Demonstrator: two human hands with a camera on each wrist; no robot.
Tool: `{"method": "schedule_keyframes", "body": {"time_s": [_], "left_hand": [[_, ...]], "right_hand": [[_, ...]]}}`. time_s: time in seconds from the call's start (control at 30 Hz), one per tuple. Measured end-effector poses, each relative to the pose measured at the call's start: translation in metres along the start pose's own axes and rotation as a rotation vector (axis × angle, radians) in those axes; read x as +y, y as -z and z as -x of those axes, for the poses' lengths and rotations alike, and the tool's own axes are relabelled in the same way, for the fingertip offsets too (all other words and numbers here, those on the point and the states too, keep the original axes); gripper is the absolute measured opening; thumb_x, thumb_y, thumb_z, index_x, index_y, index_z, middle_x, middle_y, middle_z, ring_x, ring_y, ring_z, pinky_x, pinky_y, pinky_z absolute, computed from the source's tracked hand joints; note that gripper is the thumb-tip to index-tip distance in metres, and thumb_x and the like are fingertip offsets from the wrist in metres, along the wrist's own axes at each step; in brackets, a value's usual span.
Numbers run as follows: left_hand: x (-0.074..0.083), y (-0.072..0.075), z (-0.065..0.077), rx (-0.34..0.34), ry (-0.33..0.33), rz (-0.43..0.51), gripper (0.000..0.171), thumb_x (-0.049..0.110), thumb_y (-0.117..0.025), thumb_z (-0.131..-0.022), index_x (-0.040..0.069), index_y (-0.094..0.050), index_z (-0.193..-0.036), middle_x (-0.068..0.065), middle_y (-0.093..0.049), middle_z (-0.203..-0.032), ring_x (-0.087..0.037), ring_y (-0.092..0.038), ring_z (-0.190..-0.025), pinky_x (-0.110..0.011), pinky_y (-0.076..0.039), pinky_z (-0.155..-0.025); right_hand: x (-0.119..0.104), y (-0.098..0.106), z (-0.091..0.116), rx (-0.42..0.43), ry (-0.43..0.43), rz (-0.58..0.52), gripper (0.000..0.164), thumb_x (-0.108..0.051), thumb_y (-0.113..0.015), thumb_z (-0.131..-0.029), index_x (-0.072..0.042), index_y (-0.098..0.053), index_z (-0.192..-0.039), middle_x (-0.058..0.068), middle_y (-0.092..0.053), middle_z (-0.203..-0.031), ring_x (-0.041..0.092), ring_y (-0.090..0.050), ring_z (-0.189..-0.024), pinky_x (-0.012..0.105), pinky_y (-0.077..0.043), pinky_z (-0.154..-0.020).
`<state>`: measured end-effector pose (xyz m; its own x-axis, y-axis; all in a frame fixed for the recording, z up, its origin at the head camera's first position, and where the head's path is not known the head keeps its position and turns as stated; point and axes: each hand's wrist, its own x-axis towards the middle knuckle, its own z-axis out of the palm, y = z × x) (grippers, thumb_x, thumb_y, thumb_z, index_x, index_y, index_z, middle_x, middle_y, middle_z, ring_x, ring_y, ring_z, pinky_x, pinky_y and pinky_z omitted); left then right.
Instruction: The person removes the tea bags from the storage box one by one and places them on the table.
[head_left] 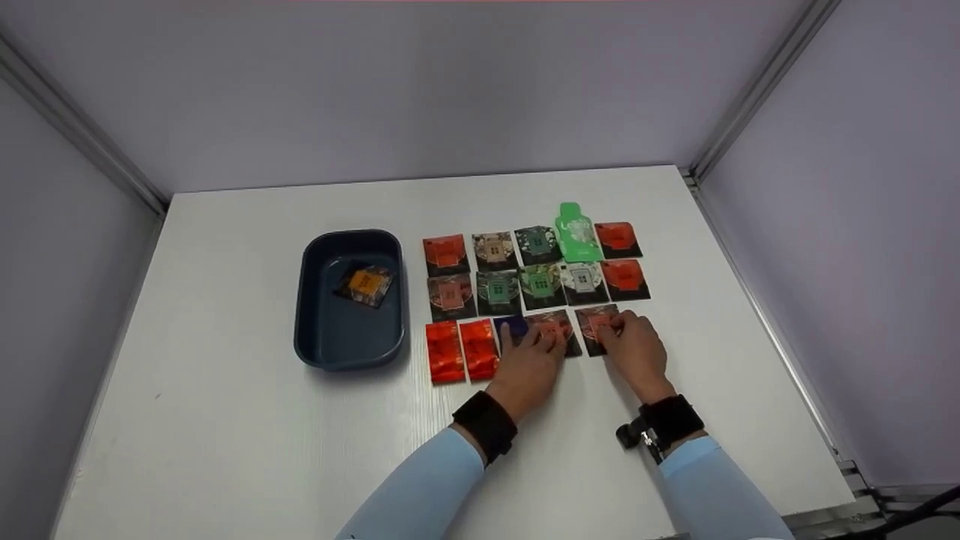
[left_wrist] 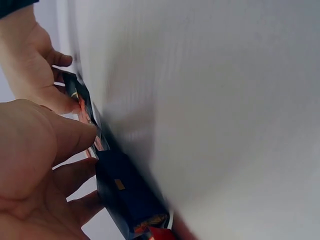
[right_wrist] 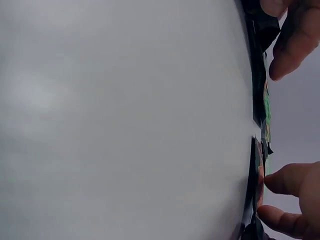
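In the head view, my left hand (head_left: 529, 371) rests with spread fingers over a dark packet with a reddish label (head_left: 571, 343) and a dark blue packet (head_left: 516, 324). The left wrist view shows the blue packet (left_wrist: 131, 192) lying by these fingertips. To the right, my right hand (head_left: 641, 352) pinches a similar reddish-label packet (head_left: 589, 321) between thumb and fingers, low at the tabletop. A gap separates this packet from the one beneath my left hand. Two shiny red packets (head_left: 445, 354) lie left of the blue one in the same front row.
Two more rows of square packets (head_left: 497, 292) lie behind, with a green spouted pouch (head_left: 577, 236) in the back row. A dark blue tray (head_left: 351, 361) on the left holds one packet with an orange label (head_left: 366, 282). Panels surround the white table (head_left: 225, 420).
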<state>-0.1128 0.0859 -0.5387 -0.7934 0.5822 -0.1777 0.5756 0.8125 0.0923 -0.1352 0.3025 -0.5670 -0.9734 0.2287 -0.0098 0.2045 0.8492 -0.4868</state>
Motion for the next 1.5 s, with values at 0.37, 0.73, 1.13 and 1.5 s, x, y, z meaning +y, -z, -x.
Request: {"method": "schedule_keyframes", "body": {"time_s": [0.37, 0.73, 1.13, 1.5], "left_hand": [[-0.015, 0.014, 0.001, 0.101, 0.045, 0.197, 0.043, 0.012, -0.048, -0.108, 0.021, -0.055, -0.149, 0.001, -0.050, -0.155, -0.024, -0.036, -0.150, -0.069, -0.025, -0.116], [-0.041, 0.029, 0.011, 0.204, 0.092, 0.268, 0.041, 0.011, -0.059, -0.102, 0.019, -0.061, -0.143, -0.005, -0.055, -0.151, -0.029, -0.039, -0.148, -0.070, -0.026, -0.115], [-0.123, 0.069, 0.038, 0.404, 0.213, 0.317, 0.032, 0.007, -0.057, -0.103, 0.008, -0.066, -0.133, -0.014, -0.063, -0.137, -0.036, -0.051, -0.137, -0.062, -0.037, -0.112], [-0.220, 0.068, 0.063, 0.253, 0.461, 0.338, 0.033, 0.007, -0.050, -0.102, -0.008, -0.062, -0.129, -0.028, -0.063, -0.127, -0.045, -0.060, -0.117, -0.059, -0.053, -0.091]], "right_hand": [[-0.005, -0.004, 0.002, 0.005, 0.006, 0.127, 0.049, -0.041, -0.069, -0.093, 0.004, -0.060, -0.111, 0.027, -0.058, -0.103, 0.047, -0.062, -0.095, 0.058, -0.052, -0.068], [-0.007, -0.005, 0.004, 0.077, 0.120, 0.237, 0.061, -0.046, -0.073, -0.092, 0.012, -0.064, -0.106, 0.031, -0.060, -0.099, 0.049, -0.058, -0.090, 0.056, -0.049, -0.065], [-0.051, 0.003, -0.002, 0.150, 0.230, -0.006, 0.039, -0.038, -0.071, -0.096, 0.000, -0.067, -0.097, 0.019, -0.059, -0.095, 0.039, -0.055, -0.093, 0.049, -0.043, -0.076], [-0.126, -0.013, 0.004, 0.076, 0.393, -0.138, 0.023, -0.030, -0.069, -0.100, -0.008, -0.063, -0.097, 0.012, -0.058, -0.096, 0.030, -0.053, -0.092, 0.043, -0.042, -0.078]]}}
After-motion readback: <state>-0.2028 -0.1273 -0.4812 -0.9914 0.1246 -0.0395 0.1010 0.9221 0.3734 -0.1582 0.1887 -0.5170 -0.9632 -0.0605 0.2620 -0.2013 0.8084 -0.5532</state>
